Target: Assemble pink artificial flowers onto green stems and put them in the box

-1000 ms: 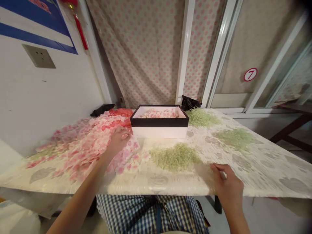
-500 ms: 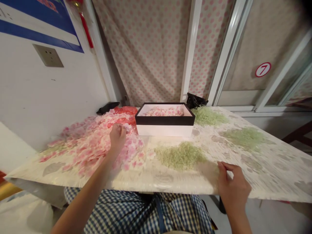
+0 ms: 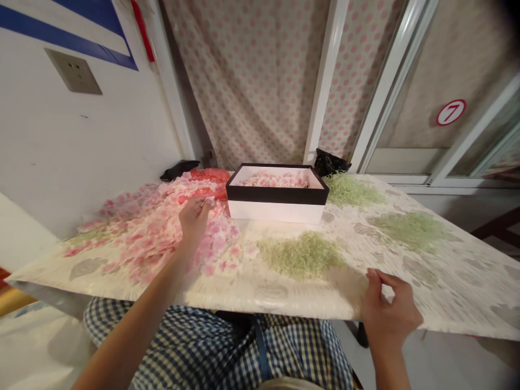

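Over the right part of a wide heap of pink petals (image 3: 150, 238), my left hand (image 3: 195, 214) is pinched, with what looks like pale petals at its fingertips. My right hand (image 3: 390, 303) is closed in a pinch at the table's front edge; whether anything is between the fingertips is too small to tell. A white box with a black rim (image 3: 276, 203) stands at the middle, open at the top, with pink petals (image 3: 276, 180) inside. In front of it lies a clump of green shredded filler (image 3: 303, 254), between my two hands.
Two more green clumps lie on the right, one behind (image 3: 351, 189) and one farther right (image 3: 410, 228). A black bag (image 3: 331, 162) sits behind the box, red plastic (image 3: 209, 176) left of it. The patterned tablecloth (image 3: 272, 292) reaches the front edge.
The view has shifted slightly. My left hand is a little farther left and back, still pinched; my right hand keeps nearly the same pose and place.
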